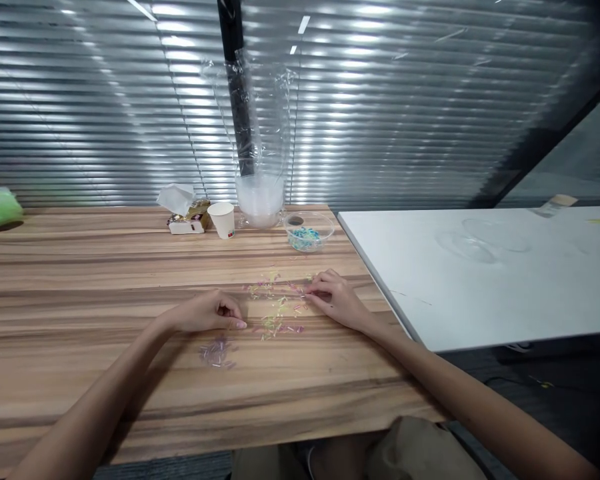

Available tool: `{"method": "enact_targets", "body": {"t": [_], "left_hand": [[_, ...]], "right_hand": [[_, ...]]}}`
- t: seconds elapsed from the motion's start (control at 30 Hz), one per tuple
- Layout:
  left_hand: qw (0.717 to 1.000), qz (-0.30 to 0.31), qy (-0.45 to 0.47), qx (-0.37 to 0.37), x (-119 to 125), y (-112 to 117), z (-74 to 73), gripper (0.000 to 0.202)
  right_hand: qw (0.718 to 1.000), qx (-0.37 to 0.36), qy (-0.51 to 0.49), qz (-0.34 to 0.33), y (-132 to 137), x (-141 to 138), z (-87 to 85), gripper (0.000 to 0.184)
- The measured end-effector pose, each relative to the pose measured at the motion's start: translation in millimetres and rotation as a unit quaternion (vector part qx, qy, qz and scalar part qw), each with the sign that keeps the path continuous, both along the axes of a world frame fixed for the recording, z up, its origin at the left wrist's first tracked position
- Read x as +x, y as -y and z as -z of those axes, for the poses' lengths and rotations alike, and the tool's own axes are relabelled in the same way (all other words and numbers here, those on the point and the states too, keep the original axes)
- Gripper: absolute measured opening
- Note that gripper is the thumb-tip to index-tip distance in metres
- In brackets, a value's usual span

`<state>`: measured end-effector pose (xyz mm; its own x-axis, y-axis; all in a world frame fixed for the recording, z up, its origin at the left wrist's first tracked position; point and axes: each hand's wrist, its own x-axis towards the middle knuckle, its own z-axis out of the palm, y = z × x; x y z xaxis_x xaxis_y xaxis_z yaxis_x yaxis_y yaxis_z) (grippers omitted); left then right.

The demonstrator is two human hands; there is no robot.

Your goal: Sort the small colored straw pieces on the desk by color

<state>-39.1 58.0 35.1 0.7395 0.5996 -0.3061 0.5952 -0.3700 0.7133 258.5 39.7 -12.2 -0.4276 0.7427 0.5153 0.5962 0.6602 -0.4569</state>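
Small stick-like pieces, mostly yellow and pink, lie scattered on the wooden table between my hands. My left hand rests at the left edge of this scatter with its fingers curled and the thumb against them. Just below it is a loose heap of pale purple pieces. At the right side of the scatter, my right hand has thumb and forefinger pinched together beside some pink pieces. Whatever either hand holds is too small or hidden to make out.
Behind the scatter stand a clear round bowl with blue-green pieces, a plastic-wrapped translucent tub, a paper cup and a tissue pack. A white table adjoins on the right, bearing clear plastic lids.
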Motion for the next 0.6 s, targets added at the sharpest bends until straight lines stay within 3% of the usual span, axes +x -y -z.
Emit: {"method": "enact_targets", "body": {"t": [0.4, 0.6], "left_hand": [[1.0, -0.006, 0.01, 0.018, 2.9, 0.8, 3.2, 0.037], [0.999, 0.0, 0.037, 0.029, 3.8, 0.2, 4.3, 0.039]], "right_hand": [[0.989, 0.066, 0.079, -0.111, 31.6, -9.9, -3.9, 0.019], [0.97, 0.045, 0.159, -0.178, 41.8, -20.2, -5.6, 0.041]]}}
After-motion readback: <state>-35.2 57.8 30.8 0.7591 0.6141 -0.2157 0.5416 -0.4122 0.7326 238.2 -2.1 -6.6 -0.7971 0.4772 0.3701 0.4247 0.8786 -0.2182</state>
